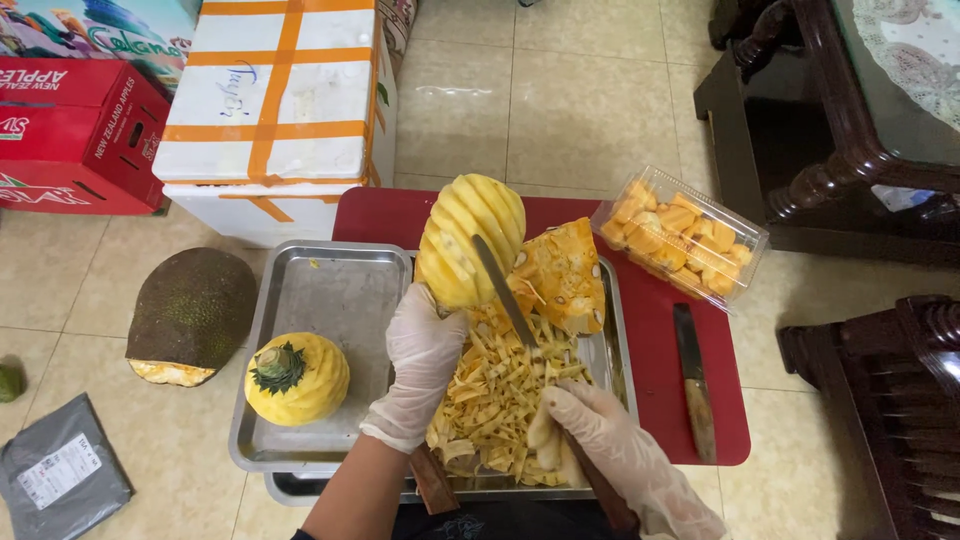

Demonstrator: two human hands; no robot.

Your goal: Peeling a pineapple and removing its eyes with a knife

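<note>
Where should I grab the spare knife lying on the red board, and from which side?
Take the spare knife by its brown wooden handle, the end nearest the person, reaching in from the right edge of the red board. It lies flat with its dark blade pointing away toward the clear box of jackfruit pieces, so the handle is probably the safe, free end, clear of the metal tray.

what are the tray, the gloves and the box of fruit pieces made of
Tray: looks like brushed steel, grey with a dull sheen. Gloves on the left hand and right hand: thin, whitish and wrinkled, probably latex or vinyl. Box: clear thin plastic, the fruit showing through.
</note>
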